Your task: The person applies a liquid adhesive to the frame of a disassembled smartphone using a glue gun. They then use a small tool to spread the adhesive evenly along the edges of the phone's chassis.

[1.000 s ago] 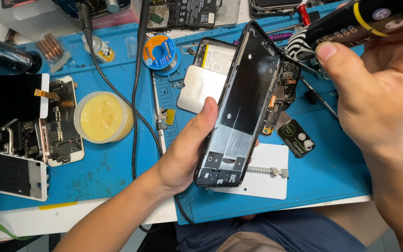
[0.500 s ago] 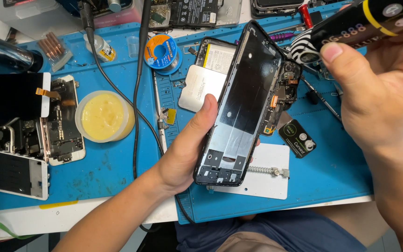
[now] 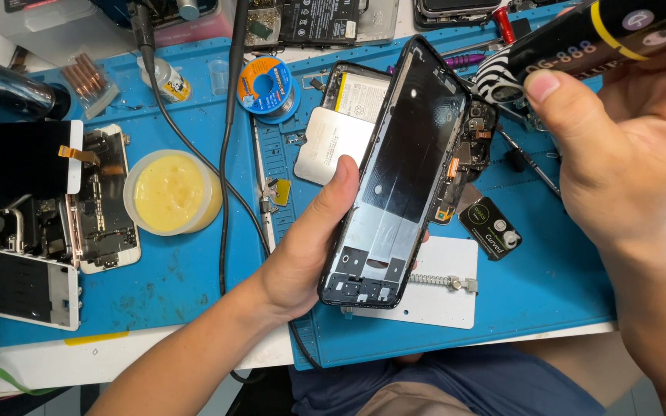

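My left hand (image 3: 306, 243) grips an opened black phone frame (image 3: 398, 173) by its lower left edge and holds it tilted above the blue work mat (image 3: 194, 285). The frame's bare inside faces me, with a circuit board showing along its right edge. My right hand (image 3: 626, 146) is at the upper right, closed around a black tube with a yellow band (image 3: 603, 31). The tube's striped nozzle end (image 3: 499, 77) sits close to the frame's upper right corner; whether it touches is unclear.
A round tub of yellow paste (image 3: 167, 192) and a solder spool (image 3: 267, 86) lie on the mat. Dismantled phones (image 3: 55, 231) lie at the left. A black cable (image 3: 225, 192) crosses the mat. A white plate (image 3: 433, 296) and a small black tile (image 3: 489, 227) lie under the frame.
My right hand with the tube has shifted slightly up and to the right. The left hand and the frame stay almost still.
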